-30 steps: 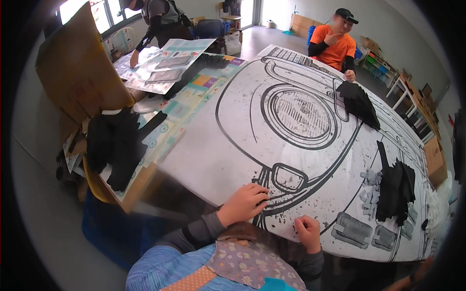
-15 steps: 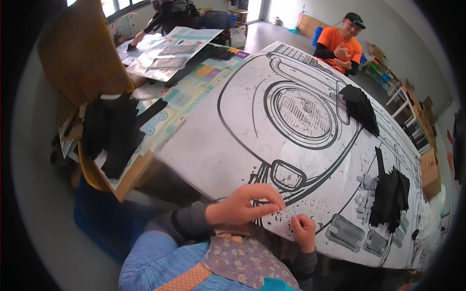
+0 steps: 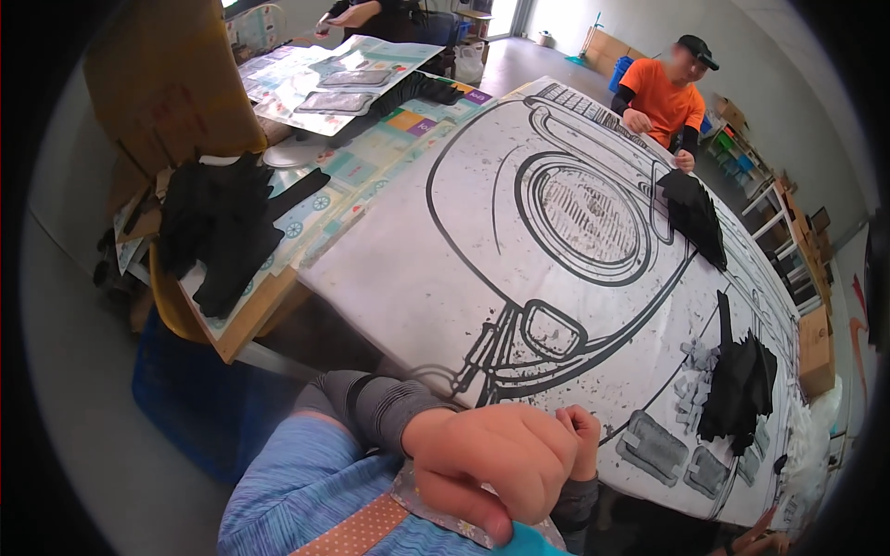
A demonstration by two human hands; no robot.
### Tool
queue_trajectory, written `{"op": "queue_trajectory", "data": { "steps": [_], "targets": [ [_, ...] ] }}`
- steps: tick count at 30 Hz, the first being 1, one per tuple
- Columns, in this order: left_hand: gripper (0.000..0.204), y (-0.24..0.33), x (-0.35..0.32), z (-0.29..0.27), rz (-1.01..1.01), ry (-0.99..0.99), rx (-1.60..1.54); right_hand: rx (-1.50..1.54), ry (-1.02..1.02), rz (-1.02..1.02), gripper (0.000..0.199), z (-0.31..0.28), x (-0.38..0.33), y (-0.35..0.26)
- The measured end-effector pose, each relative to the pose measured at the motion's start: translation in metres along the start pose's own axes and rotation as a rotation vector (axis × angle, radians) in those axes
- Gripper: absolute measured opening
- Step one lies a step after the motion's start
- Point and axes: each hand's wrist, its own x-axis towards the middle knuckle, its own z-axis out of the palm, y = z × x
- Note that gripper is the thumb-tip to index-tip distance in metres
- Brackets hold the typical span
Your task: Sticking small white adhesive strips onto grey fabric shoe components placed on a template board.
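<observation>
Left hand (image 3: pixel 496 459) sat closest to the camera, raised off the sheet, fingers curled into a loose fist; whether anything small was pinched inside, could not tell. Right hand (image 3: pixel 582 435) was mostly hidden behind it, only curled knuckles showing at the near edge of the big paper sheet (image 3: pixel 445 232), closed-looking, contents not visible. Both hands hung just over the lower edge of the sheet, near the speckled black patch (image 3: pixel 593 408) of the line drawing, probably because that was the part being filled in.

The sheet itself covered almost the whole worktop (image 3: pixel 255 320), a large black-outline picture of a rounded machine with a circular window (image 3: pixel 584 218) in the middle. It lay flat and spread out, likely so several people could reach it from different sides.

Further out on the right, a pile of black scraps (image 3: pixel 742 385) lay on the sheet beside grey filled blocks (image 3: pixel 654 445), within reach of that area. Another black pile (image 3: pixel 695 213) lay near the far edge, just in front of a person in an orange shirt (image 3: pixel 663 102) seated there. To the left, dark cloth-like pieces (image 3: pixel 222 227) rested on a side board, and beyond it lay printed colourful sheets (image 3: pixel 324 79), with another person's hands at the very top.
</observation>
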Motion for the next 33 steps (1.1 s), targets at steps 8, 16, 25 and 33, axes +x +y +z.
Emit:
{"op": "queue_trajectory", "data": {
  "steps": [8, 16, 25, 33],
  "targets": [
    [0.021, -0.001, 0.001, 0.003, -0.010, 0.083, 0.010, 0.003, -0.025, -0.023, 0.021, 0.000, 0.002, 0.005],
    [0.021, -0.002, 0.001, 0.007, 0.036, 0.073, 0.002, -0.055, -0.003, -0.021, 0.023, 0.000, 0.004, 0.001],
    [0.023, -0.006, 0.002, 0.009, 0.003, 0.080, -0.056, -0.019, -0.005, 0.031, 0.023, 0.000, -0.002, -0.004],
    [0.022, 0.003, 0.001, 0.002, -0.035, 0.088, 0.102, -0.088, -0.003, -0.042, 0.025, 0.001, 0.004, -0.006]
  ]
}}
